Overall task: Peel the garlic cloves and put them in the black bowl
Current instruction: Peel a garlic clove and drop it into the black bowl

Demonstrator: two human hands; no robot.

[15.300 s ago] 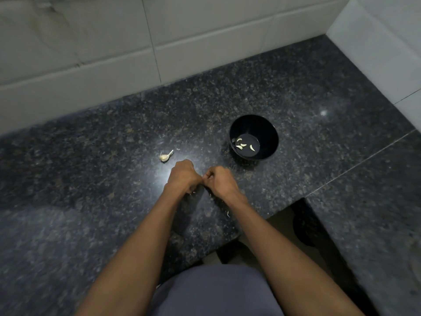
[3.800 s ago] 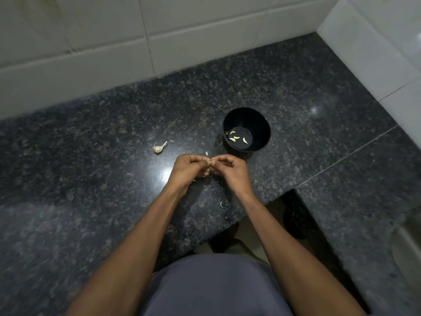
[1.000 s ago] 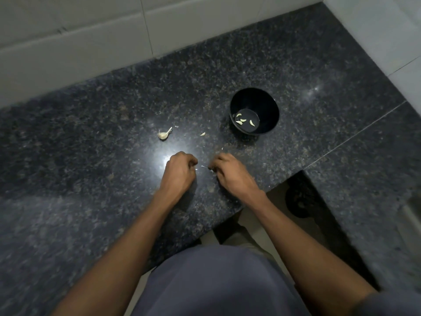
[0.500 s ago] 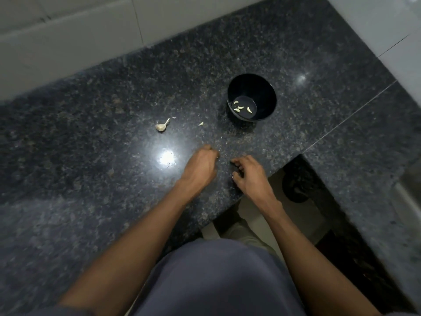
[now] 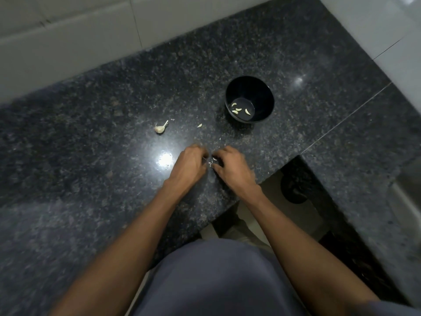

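Back together since a moment ago, left hand and right hand, curled over pale scraps, grip unclear; black bowl holding four peeled cloves.

One black bowl, four peeled cloves inside, two hands.

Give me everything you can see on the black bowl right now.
The black bowl is small, round and deep, with smooth, slightly glossy walls that narrow to a flat bottom; the material could be plastic or glazed ceramic, I cannot tell which. It stands upright on the dark speckled granite countertop, beyond and to the right of both hands, and neither touches it. On its bottom lie a few pale peeled garlic cloves, clustered toward the left side. I see no lid, handle or damage.
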